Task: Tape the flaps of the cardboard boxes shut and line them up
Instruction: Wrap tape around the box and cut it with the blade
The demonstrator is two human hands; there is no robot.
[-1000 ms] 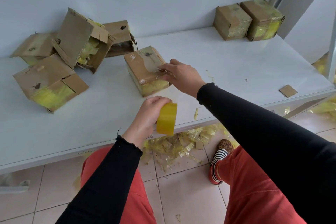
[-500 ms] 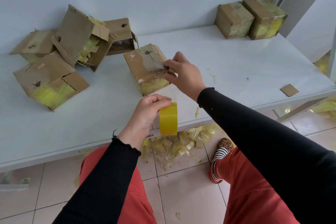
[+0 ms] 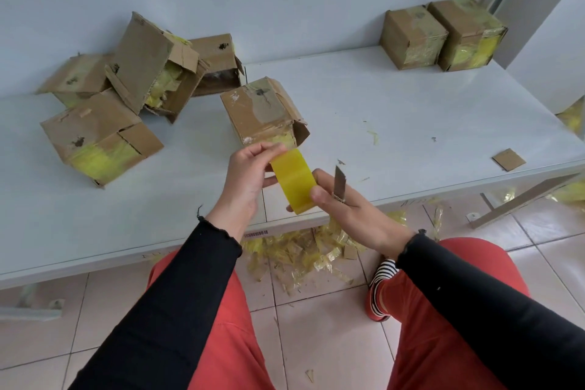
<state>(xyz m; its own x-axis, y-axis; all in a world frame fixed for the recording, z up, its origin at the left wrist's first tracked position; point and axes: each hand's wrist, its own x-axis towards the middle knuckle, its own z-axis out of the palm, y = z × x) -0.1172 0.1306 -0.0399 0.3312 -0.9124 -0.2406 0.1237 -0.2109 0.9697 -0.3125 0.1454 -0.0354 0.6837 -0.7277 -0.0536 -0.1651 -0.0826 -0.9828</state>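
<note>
A yellow tape roll (image 3: 294, 180) is held above the white table's front edge. My left hand (image 3: 250, 180) grips its upper left side. My right hand (image 3: 345, 209) pinches its lower right side with the thumb, and a small knife blade (image 3: 340, 185) sticks up between that hand's fingers. Just behind the hands stands a cardboard box (image 3: 261, 112) with a flap hanging open on its right. Neither hand touches the box.
Several open boxes (image 3: 104, 136) lie jumbled at the table's (image 3: 395, 123) back left. Two taped boxes (image 3: 443, 35) stand side by side at the back right by the wall. A cardboard scrap (image 3: 508, 159) lies near the right edge. Tape scraps (image 3: 304, 256) litter the tiled floor.
My right hand left the box's flap and came back to the tape roll. The left hand lifted the roll slightly and turned it. The box flap now hangs open.
</note>
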